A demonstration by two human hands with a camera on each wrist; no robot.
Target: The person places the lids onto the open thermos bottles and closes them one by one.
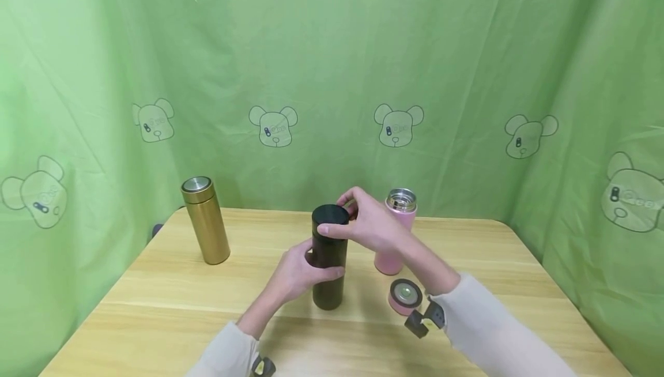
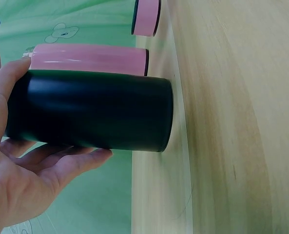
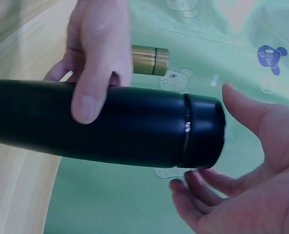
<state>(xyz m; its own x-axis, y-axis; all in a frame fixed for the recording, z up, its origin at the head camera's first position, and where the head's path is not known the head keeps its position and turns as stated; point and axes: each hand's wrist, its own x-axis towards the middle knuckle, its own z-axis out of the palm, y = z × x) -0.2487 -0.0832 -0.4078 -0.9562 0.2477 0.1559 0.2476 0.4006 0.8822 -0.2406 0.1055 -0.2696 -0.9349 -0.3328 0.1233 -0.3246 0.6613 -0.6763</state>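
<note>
Much of the black bottle (image 1: 329,256) is covered in the head view, where the left hand (image 1: 297,273) wraps its middle, thumb across the front and most fingers lost behind; it stands upright on the tabletop (image 1: 155,302), near the middle. The left wrist view leaves out its top, and the right wrist view cuts off its base. The right hand (image 1: 374,224) is spread wide about the cap (image 3: 206,131), thumb on one side and bent fingers on the other; the right wrist view shows the thumb apart from the cap, but whether every fingertip is clear is hard to tell. The right forearm hides part of the pink bottle (image 1: 389,261), upright with its metal mouth uncovered. Near it, the round pink lid (image 1: 406,296) lies with its dark-rimmed, pale-centred face up. Only a short upper stretch of the gold bottle (image 1: 208,224) shows past the left hand in the right wrist view; in the head view it is whole, a brushed-looking cylinder with a silvery top. The black body is smooth and matt, the tabletop pale wood grain, the green curtain (image 1: 332,48) creased fabric printed with bear heads
</note>
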